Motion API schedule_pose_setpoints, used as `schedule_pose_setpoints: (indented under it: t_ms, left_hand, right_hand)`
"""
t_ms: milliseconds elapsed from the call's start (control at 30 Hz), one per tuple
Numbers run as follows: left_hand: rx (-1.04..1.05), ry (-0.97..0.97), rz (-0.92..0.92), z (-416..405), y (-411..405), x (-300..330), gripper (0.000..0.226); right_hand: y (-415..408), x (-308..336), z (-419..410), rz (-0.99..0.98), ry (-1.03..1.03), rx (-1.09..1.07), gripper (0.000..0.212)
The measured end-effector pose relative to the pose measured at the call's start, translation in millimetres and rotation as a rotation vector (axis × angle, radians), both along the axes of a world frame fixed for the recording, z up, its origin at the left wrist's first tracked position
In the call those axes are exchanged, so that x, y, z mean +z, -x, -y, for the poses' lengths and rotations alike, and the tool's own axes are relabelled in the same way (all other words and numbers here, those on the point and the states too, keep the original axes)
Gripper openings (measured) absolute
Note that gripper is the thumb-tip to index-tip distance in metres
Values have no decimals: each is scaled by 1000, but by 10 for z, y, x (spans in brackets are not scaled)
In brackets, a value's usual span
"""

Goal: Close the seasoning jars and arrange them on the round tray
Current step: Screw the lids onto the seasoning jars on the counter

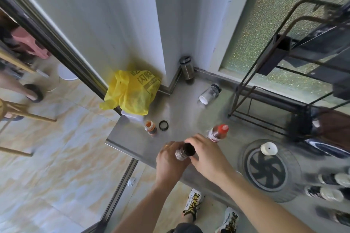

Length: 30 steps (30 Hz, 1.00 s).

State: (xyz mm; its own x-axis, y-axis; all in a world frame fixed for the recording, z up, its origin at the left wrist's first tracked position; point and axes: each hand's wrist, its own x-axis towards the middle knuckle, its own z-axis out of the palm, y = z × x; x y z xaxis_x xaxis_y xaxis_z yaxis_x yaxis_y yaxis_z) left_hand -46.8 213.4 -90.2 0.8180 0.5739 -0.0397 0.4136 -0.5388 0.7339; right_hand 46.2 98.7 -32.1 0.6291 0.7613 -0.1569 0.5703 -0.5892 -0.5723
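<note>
Bright, soft daylight comes through the frosted window (265, 30) at upper right, leaving a pale sheen on the steel counter (181, 111) and only faint shadows. Wide-angle distortion bends the wall (106, 24) and door frame (47, 39). The right edge is smeared with blur, especially the rack (303, 66); the centre is fairly sharp.

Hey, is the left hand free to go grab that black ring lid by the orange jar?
Probably not yet: the left hand is wrapped around the dark jar that both hands hold. The path to the ring lid itself looks open.
</note>
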Motion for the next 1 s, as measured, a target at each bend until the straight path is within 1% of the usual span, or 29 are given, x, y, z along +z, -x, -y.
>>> schedule_pose_setpoints:
  t_ms: [67, 167, 233, 300, 367, 400, 467, 533, 600, 667, 733, 767, 833, 933, 1000]
  left_hand:
    - [-38, -14, 30, 30, -7, 77, 31]
    - [-93, -26, 69, 83, -33, 203, 33]
    - [-132, -31, 78, 121, -54, 279, 35]
    - [-151, -31, 82, 149, -84, 340, 36]
    - [-156, -32, 93, 168, -124, 413, 39]
    - [-167, -33, 99, 177, -146, 444, 40]
    - [-197, -35, 117, 197, -172, 512, 39]
    - [-209, -36, 131, 218, -186, 569, 33]
    - [-208, -42, 144, 238, -198, 592, 32]
    - [-199, -44, 145, 253, -206, 599, 32]
    - [-196, -39, 129, 252, -204, 595, 31]
    - [-200, -38, 122, 249, -195, 587, 33]
    - [-208, -37, 112, 246, -173, 580, 36]
    - [-210, -45, 108, 245, -151, 589, 37]
    - [-208, -59, 98, 259, -136, 590, 38]
  right_hand:
    - [-35, 107, 80, 31, 43, -8, 37]
    - [-63, 253, 152, 91, 102, -76, 34]
    - [-64, 325, 202, 142, 125, -123, 37]
    - [-64, 379, 261, 117, 95, -136, 43]
    - [-82, 407, 329, 51, 75, -72, 49]
    - [-92, 409, 357, 39, 67, -48, 45]
    - [-124, 427, 393, 93, 102, -96, 32]
    - [-146, 460, 413, 174, 156, -171, 48]
    - [-142, 505, 428, 129, 105, -168, 55]
    - [-133, 526, 448, 35, 40, -122, 50]
    - [-125, 547, 450, 49, 55, -151, 33]
    - [-128, 561, 450, 83, 90, -196, 32]
    - [-126, 600, 474, 99, 157, -235, 47]
    - [-124, 614, 506, 18, 111, -141, 42]
    - [-105, 617, 506, 72, 154, -137, 34]
